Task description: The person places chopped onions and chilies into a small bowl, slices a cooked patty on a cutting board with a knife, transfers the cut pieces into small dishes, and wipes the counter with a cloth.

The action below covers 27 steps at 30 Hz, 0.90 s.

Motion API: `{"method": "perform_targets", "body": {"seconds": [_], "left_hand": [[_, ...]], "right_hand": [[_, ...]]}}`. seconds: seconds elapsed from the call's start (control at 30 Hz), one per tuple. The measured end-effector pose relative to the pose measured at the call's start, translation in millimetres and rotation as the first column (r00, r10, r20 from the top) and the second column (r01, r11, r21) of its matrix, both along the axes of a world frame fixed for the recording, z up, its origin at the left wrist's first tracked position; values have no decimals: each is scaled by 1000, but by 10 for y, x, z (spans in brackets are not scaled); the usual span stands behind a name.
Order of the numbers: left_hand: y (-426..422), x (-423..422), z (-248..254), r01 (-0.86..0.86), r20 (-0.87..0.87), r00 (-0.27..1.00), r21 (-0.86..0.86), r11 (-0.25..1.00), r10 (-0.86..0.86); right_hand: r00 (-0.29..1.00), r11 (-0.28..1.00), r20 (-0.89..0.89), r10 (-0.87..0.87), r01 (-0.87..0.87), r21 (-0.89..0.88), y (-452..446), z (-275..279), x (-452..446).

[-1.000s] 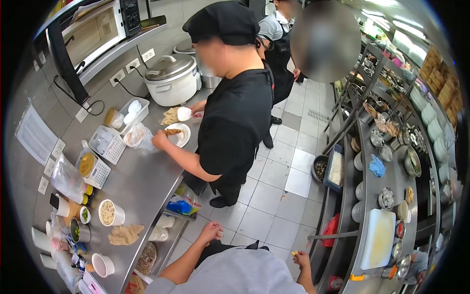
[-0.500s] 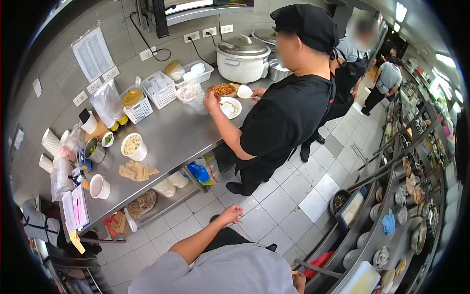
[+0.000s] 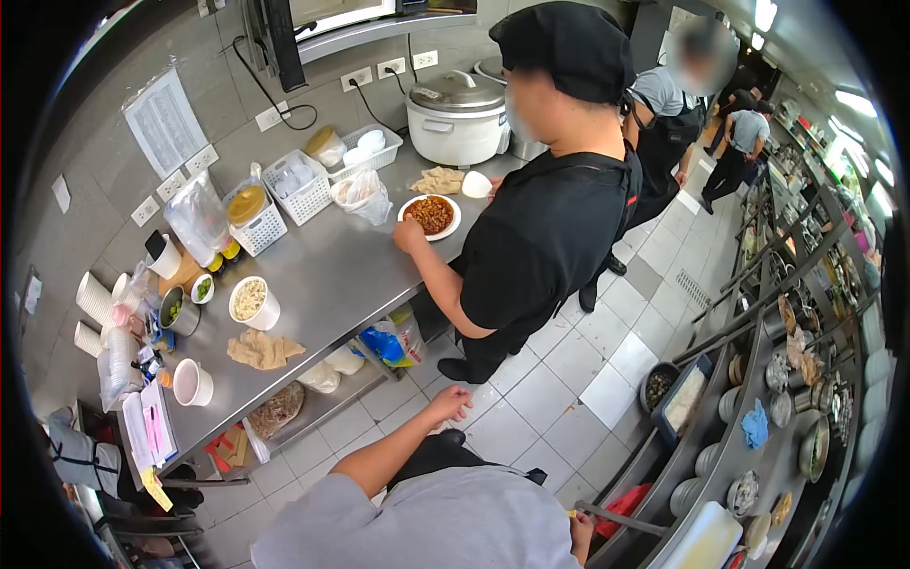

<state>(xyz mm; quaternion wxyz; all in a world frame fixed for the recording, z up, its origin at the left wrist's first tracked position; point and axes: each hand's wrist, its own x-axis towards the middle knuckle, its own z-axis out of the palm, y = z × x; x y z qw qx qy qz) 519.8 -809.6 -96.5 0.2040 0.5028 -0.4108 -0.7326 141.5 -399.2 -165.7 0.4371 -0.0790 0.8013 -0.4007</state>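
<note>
My left hand [image 3: 449, 406] hangs over the floor in front of me, fingers loosely curled and a little apart, with nothing visible in them. At the lower right, partly hidden by my grey shirt, is my right hand [image 3: 580, 538]; its fingers are bent around a small yellowish thing [image 3: 572, 513] I cannot make out. Neither hand touches the counter. Ahead, a co-worker in black holds the rim of a white plate [image 3: 405, 208] filled with red-brown chunky food [image 3: 430, 216]. The co-worker's other hand is at a small white bowl [image 3: 476, 185].
On the steel counter [image 3: 353, 266] stand a rice cooker [image 3: 458, 119], white baskets [image 3: 257, 230], a tub of pale chopped food [image 3: 250, 300] and a tan cloth [image 3: 264, 350]. Shelves with bowls and a blue cloth [image 3: 755, 425] line the right. More people stand farther along the aisle.
The co-worker's plate, smeared before, now holds the red-brown food, and a folded tan cloth shows behind it. My left hand has shifted slightly; its fingers have loosened. The view has moved a little.
</note>
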Motion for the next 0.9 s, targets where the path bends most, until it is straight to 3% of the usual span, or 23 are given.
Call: {"method": "perform_targets", "body": {"seconds": [0.07,0.17,0.4,0.57,0.7,0.77,0.8,0.83,0.9], "left_hand": [[-102,-74,74,13,-6,1000,-11,1000,-13],[-124,-156,190,37,13,999,-28,999,-37],[121,-141,23,68,27,997,45,997,-70],[383,-249,-103,88,23,996,53,995,-89],[528,-391,-16,54,33,998,70,996,-57],[518,-440,-62,53,65,996,81,995,-58],[496,-440,-184,77,70,994,58,995,-81],[478,-425,-274,104,52,993,49,993,-106],[508,-362,-466,91,133,986,68,994,-99]], "right_hand": [[1000,999,0,-13,13,30,54,39,94],[998,995,-27,50,-52,-86,773,-1147,-402],[997,995,29,-71,69,66,552,-320,-52],[993,994,37,-111,110,28,435,21,19],[995,995,13,-97,97,-32,542,-81,-130],[994,994,-14,-112,112,3,638,-161,-171],[996,992,-36,-76,79,98,619,53,-149],[979,980,59,-196,198,-28,696,-56,-126],[968,969,35,-247,246,39,747,74,-32]]}}
